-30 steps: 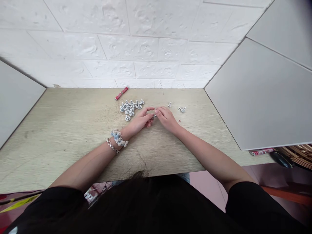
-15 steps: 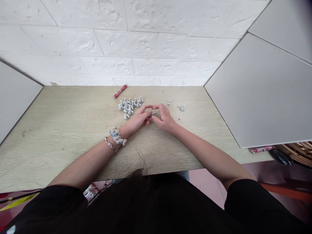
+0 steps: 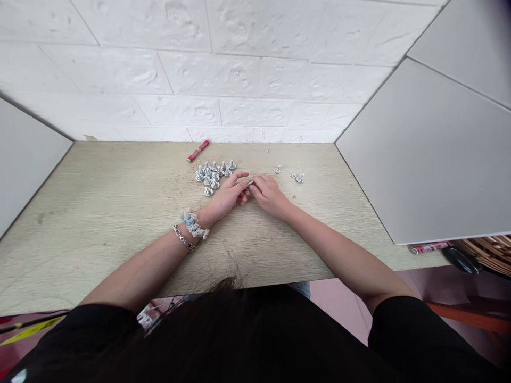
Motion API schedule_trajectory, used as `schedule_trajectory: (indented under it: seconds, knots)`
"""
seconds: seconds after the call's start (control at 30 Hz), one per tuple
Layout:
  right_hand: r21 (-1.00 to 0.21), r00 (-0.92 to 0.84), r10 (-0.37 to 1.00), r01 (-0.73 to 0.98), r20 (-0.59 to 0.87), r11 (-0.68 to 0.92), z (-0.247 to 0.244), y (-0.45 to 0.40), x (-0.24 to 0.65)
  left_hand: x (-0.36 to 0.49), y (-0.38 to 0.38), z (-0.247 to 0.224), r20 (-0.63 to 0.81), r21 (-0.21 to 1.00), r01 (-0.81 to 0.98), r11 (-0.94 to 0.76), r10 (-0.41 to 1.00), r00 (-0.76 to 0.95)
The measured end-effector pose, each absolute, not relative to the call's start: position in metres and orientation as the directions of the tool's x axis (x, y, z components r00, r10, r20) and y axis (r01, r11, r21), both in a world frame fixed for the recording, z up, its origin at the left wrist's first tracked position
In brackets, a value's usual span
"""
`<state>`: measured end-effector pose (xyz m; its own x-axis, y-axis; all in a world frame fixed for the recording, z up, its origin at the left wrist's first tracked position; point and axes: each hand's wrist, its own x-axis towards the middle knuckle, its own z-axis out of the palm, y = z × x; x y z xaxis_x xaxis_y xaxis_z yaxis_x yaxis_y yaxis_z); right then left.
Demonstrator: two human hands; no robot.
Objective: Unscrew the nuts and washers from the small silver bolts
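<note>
My left hand (image 3: 230, 198) is closed on a small silver bolt (image 3: 250, 183), its shank pointing to the right. The fingers of my right hand (image 3: 268, 193) are pinched on the bolt's free end, so both hands grip it. Its head is hidden by my left fingers. Just left of my hands, several silver bolts with washers (image 3: 208, 173) stand grouped on their heads. To the right, a single bolt (image 3: 278, 169) stands apart. Farther right, another bolt with a washer (image 3: 300, 178) sits beside a small nut (image 3: 294, 176).
A red tube-like wrapper (image 3: 198, 151) lies near the white brick-patterned wall. Grey panels (image 3: 431, 149) bound the wooden table (image 3: 120, 213) left and right. At the right edge are another red wrapper (image 3: 429, 247), a dark oval object (image 3: 462, 259) and a woven basket (image 3: 491, 252).
My right fingers, raised and apart half a second ago, have come down and closed on the end of the bolt. My left hand has kept its hold.
</note>
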<state>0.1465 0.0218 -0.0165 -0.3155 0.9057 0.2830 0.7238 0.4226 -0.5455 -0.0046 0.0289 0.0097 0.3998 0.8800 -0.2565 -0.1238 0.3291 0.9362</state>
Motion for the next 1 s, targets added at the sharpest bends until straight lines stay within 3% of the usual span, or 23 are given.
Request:
schedule_trajectory:
  seconds: [0.2,0.43,0.57,0.73,1.0]
  knots:
    - [-0.495,-0.365,0.886,0.736,0.286,0.462,-0.021,0.023,0.146,-0.004,0.031,0.006,-0.238,0.923,-0.186,0.337,0.88,0.411]
    - [-0.665,-0.201,0.919,0.641,0.338,0.385,-0.018,0.02,0.148,-0.006,0.032,0.002,-0.204,0.954,-0.124,0.275,0.892,0.404]
    - [-0.726,-0.278,0.889,0.514,0.363,0.457,-0.013,0.018,0.148,-0.008,0.031,0.001,-0.15,0.976,-0.082,0.203,0.891,0.428]
    - [-0.811,-0.361,0.897,0.426,0.254,0.401,-0.008,0.018,0.148,-0.009,0.03,0.002,-0.137,0.967,-0.129,0.218,0.879,0.457]
    - [-0.803,-0.368,0.885,0.412,0.286,0.43,-0.007,0.016,0.146,-0.008,0.028,0.006,-0.158,0.968,-0.098,0.233,0.86,0.486]
